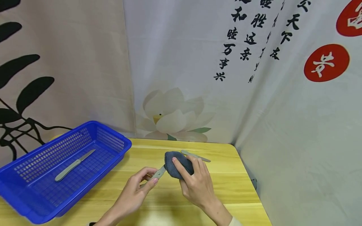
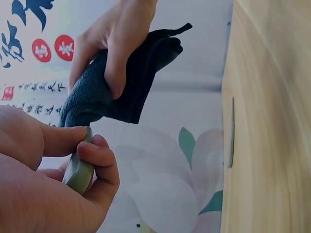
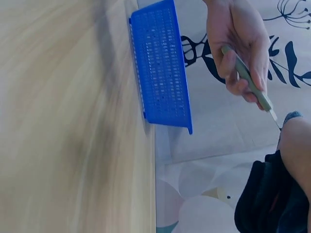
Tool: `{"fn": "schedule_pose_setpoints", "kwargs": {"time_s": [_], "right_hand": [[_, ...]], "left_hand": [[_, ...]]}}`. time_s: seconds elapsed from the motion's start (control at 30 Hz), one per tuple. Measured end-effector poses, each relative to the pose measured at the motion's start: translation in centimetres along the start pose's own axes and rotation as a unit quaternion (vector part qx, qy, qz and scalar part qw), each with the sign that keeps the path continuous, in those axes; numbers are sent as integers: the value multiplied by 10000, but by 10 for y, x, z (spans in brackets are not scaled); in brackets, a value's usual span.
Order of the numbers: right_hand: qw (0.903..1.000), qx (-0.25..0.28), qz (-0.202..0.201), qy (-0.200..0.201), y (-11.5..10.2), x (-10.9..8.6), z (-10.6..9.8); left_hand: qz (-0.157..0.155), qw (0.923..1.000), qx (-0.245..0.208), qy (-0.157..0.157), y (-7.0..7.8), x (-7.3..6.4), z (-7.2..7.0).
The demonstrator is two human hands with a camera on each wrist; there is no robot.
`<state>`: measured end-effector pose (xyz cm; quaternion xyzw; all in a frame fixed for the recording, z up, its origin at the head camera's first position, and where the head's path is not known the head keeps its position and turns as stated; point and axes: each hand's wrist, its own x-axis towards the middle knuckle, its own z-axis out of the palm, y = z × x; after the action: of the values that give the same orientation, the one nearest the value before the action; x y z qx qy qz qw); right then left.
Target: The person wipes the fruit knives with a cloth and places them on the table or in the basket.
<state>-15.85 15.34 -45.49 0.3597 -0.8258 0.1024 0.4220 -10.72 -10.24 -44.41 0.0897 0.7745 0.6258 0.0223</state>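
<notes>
My left hand grips a knife by its pale green handle, fingers curled round it. A dark blue-grey cloth, folded over, is held in my right hand. The cloth covers most of the knife's blade; only the part near the handle shows. In the left wrist view the right thumb presses on the cloth. Behind the right hand a second knife lies on the table, partly hidden by cloth and fingers.
A blue plastic basket with perforated walls stands at the left of the wooden table. Another green-handled knife lies inside it. Printed curtains hang close behind the table and on its right side.
</notes>
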Motion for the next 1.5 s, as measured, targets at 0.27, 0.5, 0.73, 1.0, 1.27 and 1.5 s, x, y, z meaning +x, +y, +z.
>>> {"fn": "schedule_pose_setpoints", "kwargs": {"time_s": [0.27,0.5,0.73,1.0,1.27,1.5], "right_hand": [[9990,-90,432,77,17,1,-4],[9981,6,583,180,19,-3,-10],[9997,165,178,79,-8,-10,-13],[9991,227,-254,-248,-32,-14,-13],[9990,120,-240,-364,-34,-12,-10],[9995,25,-87,-305,-28,-10,-7]], "left_hand": [[26,9998,148,-105,-1,-1,-2],[-94,9997,211,-48,0,0,-2],[-180,9994,233,193,0,4,1],[8,9998,177,77,0,6,3],[-22,9999,153,-39,1,4,2],[183,9996,152,-155,-1,2,-2]]}}
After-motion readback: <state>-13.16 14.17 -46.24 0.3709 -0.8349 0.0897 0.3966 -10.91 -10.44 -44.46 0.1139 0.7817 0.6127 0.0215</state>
